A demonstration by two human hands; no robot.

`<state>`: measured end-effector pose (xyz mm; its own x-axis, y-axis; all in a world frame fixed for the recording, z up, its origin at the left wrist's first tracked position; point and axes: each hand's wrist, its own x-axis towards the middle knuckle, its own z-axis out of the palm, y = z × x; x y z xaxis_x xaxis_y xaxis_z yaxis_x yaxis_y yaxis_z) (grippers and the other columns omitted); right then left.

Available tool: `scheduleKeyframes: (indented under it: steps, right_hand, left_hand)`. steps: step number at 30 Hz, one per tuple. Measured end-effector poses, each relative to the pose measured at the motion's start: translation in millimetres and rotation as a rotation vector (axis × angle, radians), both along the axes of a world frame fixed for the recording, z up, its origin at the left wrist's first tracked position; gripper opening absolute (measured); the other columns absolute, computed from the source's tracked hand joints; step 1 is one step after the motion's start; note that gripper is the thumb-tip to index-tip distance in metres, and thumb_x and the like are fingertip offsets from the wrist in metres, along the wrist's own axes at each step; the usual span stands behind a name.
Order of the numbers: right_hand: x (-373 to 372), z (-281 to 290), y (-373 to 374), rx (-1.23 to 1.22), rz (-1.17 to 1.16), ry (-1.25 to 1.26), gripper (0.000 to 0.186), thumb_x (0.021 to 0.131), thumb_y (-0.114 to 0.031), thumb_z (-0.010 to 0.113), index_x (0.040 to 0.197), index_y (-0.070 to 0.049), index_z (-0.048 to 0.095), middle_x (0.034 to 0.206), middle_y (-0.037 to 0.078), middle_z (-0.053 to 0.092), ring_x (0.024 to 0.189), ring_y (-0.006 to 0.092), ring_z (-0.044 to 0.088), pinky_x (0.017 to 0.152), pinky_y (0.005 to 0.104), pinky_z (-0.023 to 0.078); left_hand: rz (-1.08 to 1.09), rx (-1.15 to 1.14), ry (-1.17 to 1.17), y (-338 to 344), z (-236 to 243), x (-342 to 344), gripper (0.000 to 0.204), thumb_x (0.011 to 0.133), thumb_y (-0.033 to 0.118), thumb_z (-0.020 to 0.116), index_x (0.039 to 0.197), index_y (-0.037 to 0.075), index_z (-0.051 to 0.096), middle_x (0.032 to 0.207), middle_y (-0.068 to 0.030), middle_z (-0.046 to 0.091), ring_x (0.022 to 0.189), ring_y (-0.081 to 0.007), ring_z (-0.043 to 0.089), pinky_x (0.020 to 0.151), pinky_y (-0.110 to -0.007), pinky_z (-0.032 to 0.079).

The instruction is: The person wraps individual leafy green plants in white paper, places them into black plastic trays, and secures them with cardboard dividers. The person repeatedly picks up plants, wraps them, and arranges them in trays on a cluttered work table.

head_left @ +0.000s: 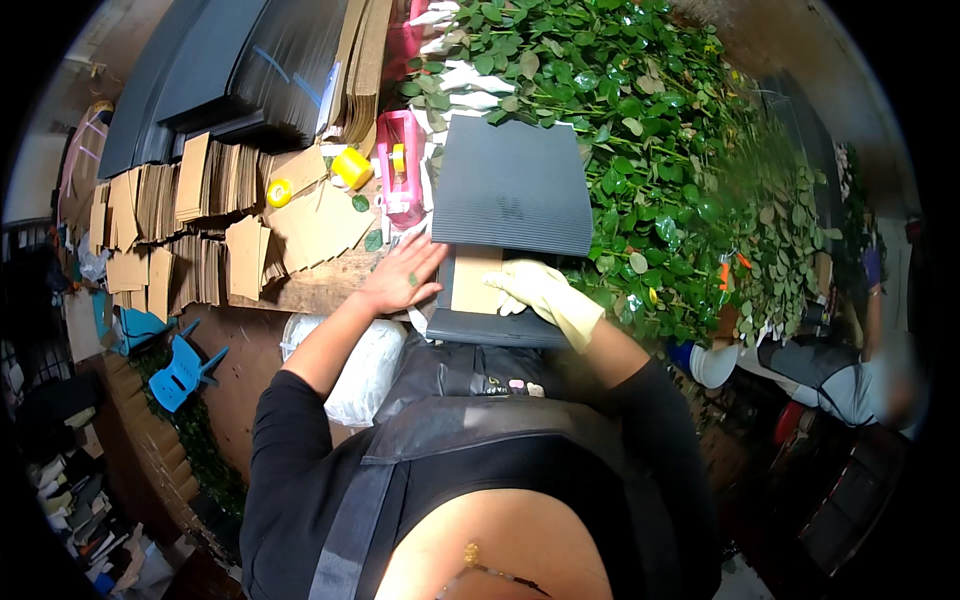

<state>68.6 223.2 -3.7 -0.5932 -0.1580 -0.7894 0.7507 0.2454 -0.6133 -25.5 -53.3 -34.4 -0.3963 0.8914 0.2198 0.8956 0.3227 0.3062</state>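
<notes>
A dark grey corrugated sheet point(512, 185) stands folded up in front of me, its lower flap point(480, 328) lying at the table's near edge. Between these parts lies a tan cardboard piece point(475, 278). My left hand point(405, 278), bare, is spread flat at the sheet's left side, fingers stretched out and holding nothing; a bit of green leaf sticks to its back. Over the cardboard piece rests my right hand point(540, 295) in a cream glove. Its fingertips lie on the cardboard with thumb and fingers apart; the underside of the hand is hidden.
Leafy cut stems point(650, 150) cover the table's right side. At left stand cardboard stacks point(205, 185) and dark sheets point(205, 70). A pink tape dispenser point(400, 160) and yellow tape roll point(352, 168) lie nearby. A blue chair point(182, 372) is below left; another person point(835, 370) is at right.
</notes>
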Motion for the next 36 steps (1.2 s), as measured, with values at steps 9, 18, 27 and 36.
scheduleKeyframes:
  steps: [9,18,27,36]
  right_hand:
    - [-15,56,-7,0.436,0.498,0.118,0.050,0.101,-0.051,0.057,0.098,-0.004,0.075,0.068,0.006,0.072,0.057,0.0179,0.067,0.057,0.0335,0.054]
    - [-43,119,96,1.275,-0.021,1.129,0.046,0.094,-0.016,0.065,0.139,-0.005,0.061,0.137,0.018,0.064,0.127,0.0322,0.061,0.107,0.0407,0.049]
    - [-48,91,110,0.319,-0.305,0.845,0.038,0.098,-0.024,0.063,0.134,-0.013,0.065,0.122,0.011,0.073,0.110,0.0251,0.070,0.097,0.0340,0.053]
    - [-113,73,246,1.624,0.287,0.377,0.036,0.102,-0.030,0.049,0.126,-0.019,0.073,0.157,0.012,0.049,0.142,0.0258,0.048,0.118,0.0427,0.034]
  left_hand:
    - [-0.086,-0.002,-0.210,45,18,14,0.019,0.089,0.015,0.069,0.105,0.005,0.073,0.115,-0.0100,0.073,0.102,-0.0292,0.071,0.085,-0.038,0.060]
    - [-0.040,0.070,-0.163,51,21,26,0.017,0.085,0.013,0.072,0.098,0.002,0.071,0.109,-0.0125,0.071,0.094,-0.0303,0.069,0.083,-0.039,0.058]
    - [-0.057,0.083,-0.184,59,38,25,0.020,0.084,0.013,0.077,0.098,0.000,0.071,0.111,-0.0144,0.070,0.115,-0.0346,0.065,0.101,-0.042,0.053]
    - [-0.040,0.017,-0.323,54,41,27,0.030,0.085,0.017,0.077,0.110,0.001,0.069,0.118,-0.0147,0.067,0.124,-0.0363,0.061,0.108,-0.047,0.049]
